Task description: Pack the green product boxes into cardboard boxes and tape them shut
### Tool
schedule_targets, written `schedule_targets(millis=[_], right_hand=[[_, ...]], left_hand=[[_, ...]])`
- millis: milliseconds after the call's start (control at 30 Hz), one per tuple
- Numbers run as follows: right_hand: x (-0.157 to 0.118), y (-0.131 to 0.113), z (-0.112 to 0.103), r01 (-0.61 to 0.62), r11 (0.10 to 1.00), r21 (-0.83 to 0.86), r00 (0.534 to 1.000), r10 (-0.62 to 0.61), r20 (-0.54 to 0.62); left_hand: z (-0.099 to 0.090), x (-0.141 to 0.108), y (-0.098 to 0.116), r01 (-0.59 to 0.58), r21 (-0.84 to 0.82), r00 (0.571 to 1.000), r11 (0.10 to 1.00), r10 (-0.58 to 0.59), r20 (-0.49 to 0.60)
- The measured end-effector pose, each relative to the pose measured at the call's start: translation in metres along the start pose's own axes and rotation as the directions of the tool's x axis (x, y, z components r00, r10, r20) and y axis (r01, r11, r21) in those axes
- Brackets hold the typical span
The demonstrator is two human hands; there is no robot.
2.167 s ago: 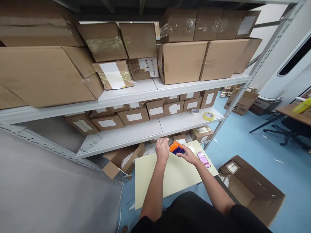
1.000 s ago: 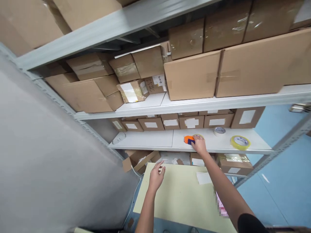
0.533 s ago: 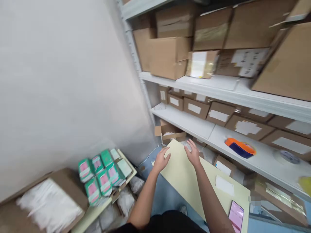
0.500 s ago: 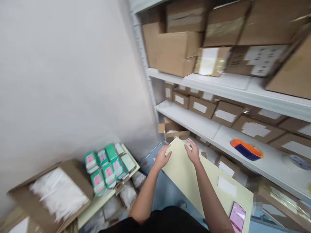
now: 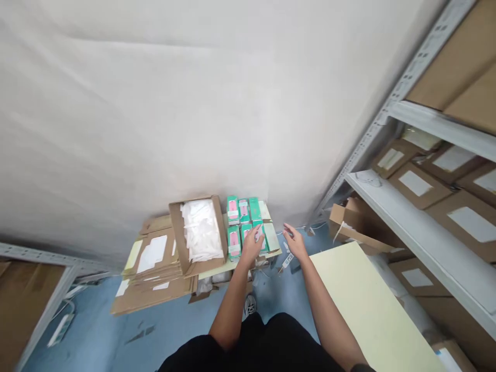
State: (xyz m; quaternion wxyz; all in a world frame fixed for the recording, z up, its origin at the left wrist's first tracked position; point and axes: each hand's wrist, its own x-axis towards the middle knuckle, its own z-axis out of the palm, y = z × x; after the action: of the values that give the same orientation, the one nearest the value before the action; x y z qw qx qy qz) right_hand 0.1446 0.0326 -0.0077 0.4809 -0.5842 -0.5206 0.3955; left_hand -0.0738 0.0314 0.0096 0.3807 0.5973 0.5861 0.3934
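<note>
Both arms reach forward in the middle of the view, hands apart and holding nothing. My left hand (image 5: 251,245) has its fingers spread and overlaps the front row of green boxes with pink panels (image 5: 234,243); whether it touches them I cannot tell. My right hand (image 5: 294,241) hangs open over the blue floor, between the boxes and the corner of a pale yellow table (image 5: 360,289). Left of the green boxes, an open cardboard box (image 5: 177,232) is filled with white plastic bags (image 5: 201,230).
Flattened cardboard (image 5: 155,297) is stacked at the left. On the right, a grey metal rack (image 5: 420,209) carries labelled cartons, with an open carton (image 5: 358,219) by its foot. A power strip (image 5: 61,330) lies on the floor at far left.
My view has swung left, from the rack and yellow table toward the wall and the green boxes. Both hands stay open and empty; the phone on the table has left the view.
</note>
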Motion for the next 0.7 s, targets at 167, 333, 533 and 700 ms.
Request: schedule_targets(millis=[167, 333, 533, 700], right_hand=[[0.036, 0.0, 0.095, 0.006, 1.0, -0.001, 0.996, -0.006, 0.085], [0.067, 0.001, 0.16, -0.015, 1.0, -0.025, 0.99, 0.018, 0.139], [0.103, 0.019, 0.203, -0.061, 0.997, -0.047, 0.979, 0.069, 0.193], [0.132, 0.045, 0.224, -0.103, 0.994, -0.035, 0.97, 0.109, 0.217]], left_hand=[[-0.057, 0.029, -0.051, 0.15, -0.031, 0.983, 0.988, -0.152, -0.107], [-0.075, 0.057, -0.078, 0.223, -0.094, 0.963, 0.97, -0.234, -0.131], [-0.07, 0.093, -0.101, 0.309, -0.059, 0.933, 0.949, -0.315, -0.174], [-0.063, 0.135, -0.124, 0.346, -0.057, 0.907, 0.937, -0.349, -0.234]])
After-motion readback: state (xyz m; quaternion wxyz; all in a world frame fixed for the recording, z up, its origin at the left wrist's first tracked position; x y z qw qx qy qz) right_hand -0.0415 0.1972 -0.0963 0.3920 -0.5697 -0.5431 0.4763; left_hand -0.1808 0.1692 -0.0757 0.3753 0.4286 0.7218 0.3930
